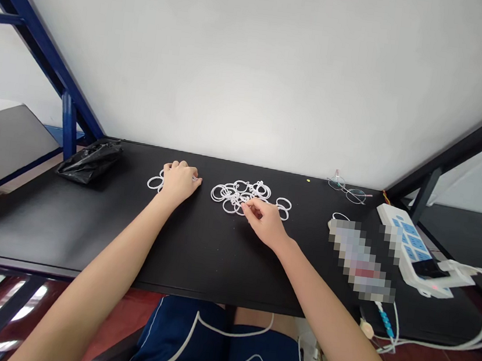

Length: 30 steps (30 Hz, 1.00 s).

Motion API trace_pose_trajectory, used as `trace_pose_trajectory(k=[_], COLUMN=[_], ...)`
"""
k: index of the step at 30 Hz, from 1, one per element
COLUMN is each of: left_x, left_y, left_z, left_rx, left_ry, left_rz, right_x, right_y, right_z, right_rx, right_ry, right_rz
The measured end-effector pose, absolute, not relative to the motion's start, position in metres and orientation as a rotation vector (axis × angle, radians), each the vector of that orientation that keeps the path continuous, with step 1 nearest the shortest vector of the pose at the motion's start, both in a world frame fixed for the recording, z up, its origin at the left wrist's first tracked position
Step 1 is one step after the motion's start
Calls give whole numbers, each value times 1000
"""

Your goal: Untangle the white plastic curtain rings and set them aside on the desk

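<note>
My left hand [179, 180] rests palm down at the left of the desk, its fingers curled over a small group of white rings [153, 182]. Its fingertips are hidden, and the thumb points right. At the centre lies a tangled pile of thin white rings [231, 194], which look like hair ties or cord loops. Along the pile's near side, my right hand [265, 218] has thumb and index finger pinched together on the edge of a white ring. More loops [284, 204] show just right of that hand.
A crumpled black plastic bag [90, 161] lies at the far left. Wire-framed glasses [346, 189] sit near the wall. To the right are a blurred-out phone-shaped object [360, 259] and a white power strip [411, 242] with cables. A blue frame [54, 52] slants up at left.
</note>
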State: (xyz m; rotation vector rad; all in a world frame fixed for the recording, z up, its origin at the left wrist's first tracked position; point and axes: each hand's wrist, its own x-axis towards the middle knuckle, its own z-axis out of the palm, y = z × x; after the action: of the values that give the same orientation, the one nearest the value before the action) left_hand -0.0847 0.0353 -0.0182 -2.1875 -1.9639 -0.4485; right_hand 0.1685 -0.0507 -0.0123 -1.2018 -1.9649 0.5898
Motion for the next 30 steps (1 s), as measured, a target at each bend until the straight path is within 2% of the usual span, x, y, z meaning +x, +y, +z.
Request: trace_pose_trajectory(k=[12, 19, 23, 30], left_x=[-86, -72, -70, -65], left_y=[35, 29, 29, 30], left_z=[-17, -7, -7, -20], left_rx=[-2207, -2572, -2735, -2894], left_ry=[-2008, -1562, -1441, -1489], left_rz=[-501, -874, -837, -751], right_x=[168, 165, 166, 165], right_y=[-51, -53, -52, -52], right_z=[-12, -14, -14, -14], right_rx=[-1197, -1188, -1197, -1187], right_ry=[-1990, -2010, -2003, -2004], right_rz=[590, 583, 584, 566])
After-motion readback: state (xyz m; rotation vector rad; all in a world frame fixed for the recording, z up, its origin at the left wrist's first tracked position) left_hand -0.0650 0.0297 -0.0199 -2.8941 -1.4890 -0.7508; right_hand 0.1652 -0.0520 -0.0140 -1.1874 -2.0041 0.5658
